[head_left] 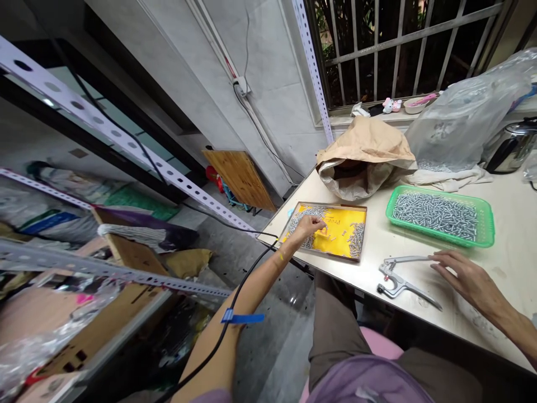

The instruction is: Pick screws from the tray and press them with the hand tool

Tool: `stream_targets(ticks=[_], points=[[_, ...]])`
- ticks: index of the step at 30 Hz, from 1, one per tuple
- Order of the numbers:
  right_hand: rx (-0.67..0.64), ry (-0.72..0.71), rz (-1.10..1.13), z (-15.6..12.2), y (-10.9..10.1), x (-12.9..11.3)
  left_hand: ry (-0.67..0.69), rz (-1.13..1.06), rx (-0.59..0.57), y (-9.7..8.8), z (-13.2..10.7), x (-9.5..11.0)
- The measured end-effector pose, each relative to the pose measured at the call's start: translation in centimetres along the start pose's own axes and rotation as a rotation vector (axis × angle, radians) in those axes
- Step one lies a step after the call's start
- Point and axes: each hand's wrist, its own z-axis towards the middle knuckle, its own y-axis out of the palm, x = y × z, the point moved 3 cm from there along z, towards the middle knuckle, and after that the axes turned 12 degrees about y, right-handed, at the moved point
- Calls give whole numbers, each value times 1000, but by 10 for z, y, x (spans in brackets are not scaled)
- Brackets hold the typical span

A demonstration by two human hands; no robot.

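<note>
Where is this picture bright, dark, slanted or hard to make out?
Head view, throughout: the tabletop is brightly lit, the space beyond the window bars dark; a glare spot shows on the floor; the shelf frame slants steeply at left; anything the left hand pinches is too small to tell.

Workshop (cluttered), pliers [406, 286], basket [486, 225] of metal parts [436, 215], perforated racking [151, 161]

From the wearer's head, one wide view looks forward and down, nearest to the trousered lap [335, 327] at 5 o'clock. The left hand [311, 225] lies near its centre, the right hand [467, 278] towards 4 o'clock. The tabletop [375, 242] spans 3 o'clock; the barred window [403, 42] stands farther off, between 1 and 2.
</note>
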Motion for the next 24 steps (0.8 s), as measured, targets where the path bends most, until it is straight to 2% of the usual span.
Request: stream_targets(ticks=[3, 7, 10, 14, 17, 21, 24], points=[[-4, -4, 21, -4, 3, 0, -2, 57, 40, 1, 2, -2], [-20, 9, 38, -8, 7, 2, 96, 16, 24, 11, 8, 3], [-28, 14, 43, -11, 9, 1, 104, 226, 1, 23, 7, 2], [-25, -6, 62, -14, 9, -3, 138, 534, -156, 45, -5, -4], [-29, -21, 67, -17, 10, -5, 210, 656, -209, 56, -13, -4], [10, -29, 77, -21, 16, -4, 217, 743, -228, 53, -17, 0], [57, -30, 78, -23, 22, -2, 213, 691, -164, 47, -20, 7]])
